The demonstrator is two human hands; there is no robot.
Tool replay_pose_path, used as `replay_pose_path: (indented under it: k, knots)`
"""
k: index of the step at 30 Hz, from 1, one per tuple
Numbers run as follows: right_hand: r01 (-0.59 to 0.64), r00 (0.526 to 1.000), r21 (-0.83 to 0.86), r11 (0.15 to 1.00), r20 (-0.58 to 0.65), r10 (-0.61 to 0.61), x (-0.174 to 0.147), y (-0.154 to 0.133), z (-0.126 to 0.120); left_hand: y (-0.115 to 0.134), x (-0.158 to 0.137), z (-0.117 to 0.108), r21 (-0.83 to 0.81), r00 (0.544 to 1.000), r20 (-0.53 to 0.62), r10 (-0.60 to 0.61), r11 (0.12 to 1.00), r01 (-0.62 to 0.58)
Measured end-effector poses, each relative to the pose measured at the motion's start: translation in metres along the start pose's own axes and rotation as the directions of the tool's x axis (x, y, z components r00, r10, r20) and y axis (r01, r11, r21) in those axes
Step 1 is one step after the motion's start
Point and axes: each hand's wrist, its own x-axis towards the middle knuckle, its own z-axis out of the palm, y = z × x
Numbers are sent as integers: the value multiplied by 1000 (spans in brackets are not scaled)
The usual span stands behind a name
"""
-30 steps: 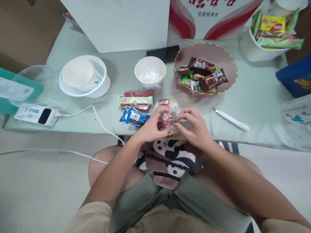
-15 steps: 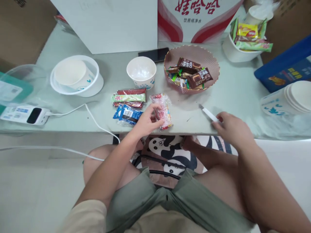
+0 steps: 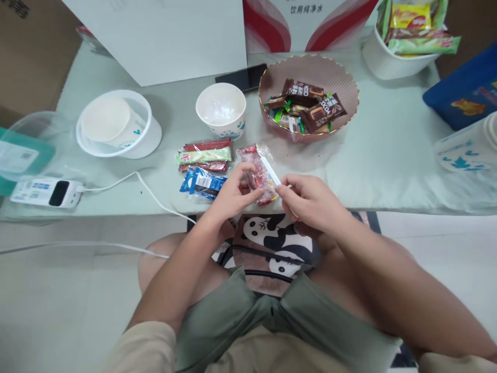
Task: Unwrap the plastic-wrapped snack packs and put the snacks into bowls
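Observation:
A clear plastic-wrapped bundle of red snack packets [image 3: 254, 155] lies near the table's front edge. The thumb and fingers of my left hand [image 3: 236, 189] grip its left side and lower part. My right hand [image 3: 310, 199] pinches a slim white craft knife [image 3: 271, 171], which slants across the bundle's right side with its tip toward the far end. Whether the tip cuts into the wrap, I cannot tell. Just left of my left hand are a wrapped blue snack bundle [image 3: 202, 184] and a wrapped bundle of red and green bars [image 3: 205, 155].
A white paper bowl [image 3: 221, 106] and a pink gold-rimmed bowl [image 3: 341, 77] of snacks stand behind. At left are nested white bowls [image 3: 149, 134] and a power bank [image 3: 46, 192] with a white cable. Stacked paper cups [image 3: 462, 150] stand right; a phone [image 3: 243, 77] lies by the boxes.
My right hand has brought the white craft knife leftward from the bare table onto the red bundle. My left hand keeps its grip there. The view has shifted slightly.

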Motion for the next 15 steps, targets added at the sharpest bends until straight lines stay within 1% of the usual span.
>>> replay_pose_path:
  k: [4,5,8,10,13,15]
  knots:
    - [-85,992,16,996,91,83,-10,8,-1,0,2,-1,4,998,-63,18,1000,-18]
    - [-98,989,-2,995,111,98,-13,10,-1,-1,2,-1,-3,995,-90,31,1000,-31]
    - [-118,975,-125,985,172,139,-22,15,-3,-6,5,0,-16,980,-179,84,996,-88]
    - [-156,957,-181,971,217,195,-29,18,-6,-10,7,0,-19,973,-211,98,994,-104]
    - [-196,930,-217,956,269,252,-39,22,-18,-16,8,-1,-40,965,-244,96,993,-109]
    - [-167,941,-258,952,248,232,-44,24,-30,-18,8,-1,-44,955,-283,92,993,-109]
